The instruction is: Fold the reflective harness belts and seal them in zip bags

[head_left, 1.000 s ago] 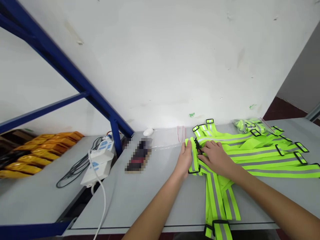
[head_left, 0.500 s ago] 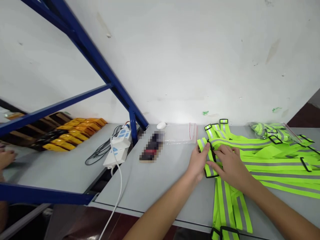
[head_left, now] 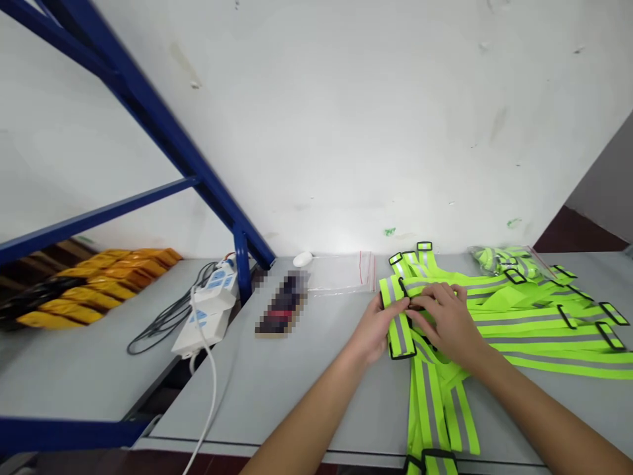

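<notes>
My left hand (head_left: pixel 374 330) grips a folded neon-yellow reflective strap (head_left: pixel 401 336) with a grey stripe, thumb lying across its front. A black buckle (head_left: pixel 403 357) sits at the lower end of that fold. Close on the right, my right hand (head_left: pixel 448 324) is closed, its fingertips pinching at the strap's edge; exactly what lies between them is partly hidden. More reflective straps (head_left: pixel 529 322) with black buckles spread out to the right, and others hang down (head_left: pixel 432 402) over the table's front edge.
A clear zip bag (head_left: pixel 341 272) and a white oval object (head_left: pixel 302 259) lie near the wall. Left of my hands is a pixelated dark item (head_left: pixel 283 307). Power strips (head_left: pixel 208 323) with cables sit by a blue frame (head_left: pixel 241 264). A bag of straps (head_left: pixel 509 260) lies at back right; yellow packets (head_left: pixel 89 297) far left.
The view has shifted, so most things sit farther left in it. The folded strap now hangs straighter in my left hand, and my right fingers have closed in beside its edge.
</notes>
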A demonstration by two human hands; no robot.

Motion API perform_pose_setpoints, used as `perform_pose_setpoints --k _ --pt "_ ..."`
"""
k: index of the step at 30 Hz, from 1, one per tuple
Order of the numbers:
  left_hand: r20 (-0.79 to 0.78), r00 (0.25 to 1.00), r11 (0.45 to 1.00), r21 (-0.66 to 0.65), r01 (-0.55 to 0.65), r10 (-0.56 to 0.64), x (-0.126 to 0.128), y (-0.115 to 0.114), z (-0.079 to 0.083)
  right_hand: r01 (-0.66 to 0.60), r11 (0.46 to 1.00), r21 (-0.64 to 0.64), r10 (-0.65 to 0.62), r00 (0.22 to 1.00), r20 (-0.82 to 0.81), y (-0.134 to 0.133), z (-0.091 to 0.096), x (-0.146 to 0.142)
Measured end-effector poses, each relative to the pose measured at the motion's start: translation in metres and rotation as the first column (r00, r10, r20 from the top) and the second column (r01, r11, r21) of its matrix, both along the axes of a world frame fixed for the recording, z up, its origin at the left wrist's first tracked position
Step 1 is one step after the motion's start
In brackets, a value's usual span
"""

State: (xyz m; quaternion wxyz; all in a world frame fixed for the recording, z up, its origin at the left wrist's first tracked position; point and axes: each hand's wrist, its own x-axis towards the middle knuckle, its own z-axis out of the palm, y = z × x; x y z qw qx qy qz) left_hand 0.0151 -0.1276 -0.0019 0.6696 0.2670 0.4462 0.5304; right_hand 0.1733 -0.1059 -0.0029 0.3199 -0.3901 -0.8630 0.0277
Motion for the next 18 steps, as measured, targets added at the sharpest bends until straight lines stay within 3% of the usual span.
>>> perform_pose_setpoints --k 3,6,9,12,15,18 --pt "-0.071 0.995 0.994 0.081 0.072 -0.067 -0.002 -0.002 0.006 0.058 0.998 -0.001 -0.057 0.986 -0.156 0.010 0.007 0.016" --pt "-0.146 0.979 0.970 0.179 0.167 -0.142 -0.003 -0.005 0.008 -0.060 0.985 -0.163 0.020 0.971 -0.236 0.019 0.014 0.033" --pt "-0.247 0.951 0.940 0.235 0.246 -0.187 -0.002 -0.010 0.012 -0.214 0.880 -0.424 0.109 0.960 -0.258 0.022 0.023 0.041" --pt "-0.311 0.924 0.917 0.254 0.308 -0.224 0.000 -0.014 0.016 -0.294 0.756 -0.584 0.172 0.951 -0.256 0.021 0.032 0.040" --pt "-0.326 0.929 0.928 0.259 0.269 -0.178 0.001 -0.013 0.018 -0.272 0.698 -0.663 0.184 0.962 -0.201 0.024 0.038 0.038" --pt "-0.367 0.930 0.957 0.258 0.129 -0.026 0.002 -0.009 0.015 -0.153 0.714 -0.683 0.123 0.988 -0.093 0.032 0.040 0.037"
